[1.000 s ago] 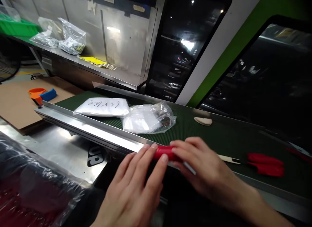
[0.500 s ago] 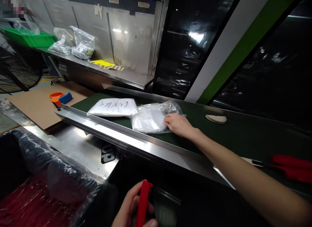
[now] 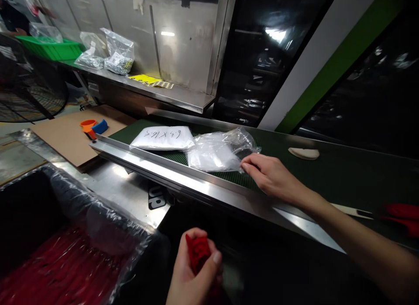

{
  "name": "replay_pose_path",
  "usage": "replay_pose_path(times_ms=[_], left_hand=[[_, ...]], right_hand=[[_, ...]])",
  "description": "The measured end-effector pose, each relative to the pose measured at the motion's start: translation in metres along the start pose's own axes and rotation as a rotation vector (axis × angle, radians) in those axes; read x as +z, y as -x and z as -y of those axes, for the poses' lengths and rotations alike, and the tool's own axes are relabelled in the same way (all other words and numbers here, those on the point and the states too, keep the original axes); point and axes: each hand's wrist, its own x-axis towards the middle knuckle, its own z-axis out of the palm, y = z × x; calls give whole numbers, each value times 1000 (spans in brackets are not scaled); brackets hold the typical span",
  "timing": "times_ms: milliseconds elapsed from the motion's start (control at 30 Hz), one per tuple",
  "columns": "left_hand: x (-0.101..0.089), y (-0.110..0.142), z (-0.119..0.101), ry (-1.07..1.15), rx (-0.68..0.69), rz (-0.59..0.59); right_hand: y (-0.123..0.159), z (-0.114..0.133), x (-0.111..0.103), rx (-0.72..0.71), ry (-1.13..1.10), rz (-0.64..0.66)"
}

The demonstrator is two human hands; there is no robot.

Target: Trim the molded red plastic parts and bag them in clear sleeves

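My left hand [image 3: 198, 270], low in the middle, has its fingers wrapped round a red plastic part [image 3: 199, 250]; most of the part is hidden in the grip. Above the green conveyor belt, my right hand [image 3: 270, 174] pinches the near right edge of a clear plastic bag [image 3: 214, 152], at an open pack of such bags. Touching this pack on its left lies a white pack [image 3: 162, 138] with handwritten figures on top.
A black bin [image 3: 131, 252] lined with clear plastic holds red parts at left. Orange tape dispenser [image 3: 88, 126] lies on cardboard [image 3: 62, 141]. A pale curved pad [image 3: 303, 154] and red items [image 3: 402, 215] sit on the belt. Bags of small hardware [image 3: 119, 60] stand on the shelf.
My right hand has drawn back to the right from the bag pack, now pinching its edge. The red part has turned in my left hand, which is closed further round it. The view has shifted slightly.
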Motion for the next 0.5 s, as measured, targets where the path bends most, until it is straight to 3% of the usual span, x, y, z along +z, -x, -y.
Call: replay_pose_path(times_ms=[133, 267, 333, 500], left_hand=[[20, 3, -16, -12, 106, 52], [25, 6, -12, -32, 166, 128], [22, 6, -4, -150, 173, 84], [4, -1, 17, -624, 356, -38]], right_hand=[[62, 43, 4, -81, -352, -5], [107, 64, 31, -126, -550, 3], [122, 66, 46, -62, -577, -58], [140, 60, 68, 49, -461, -271]])
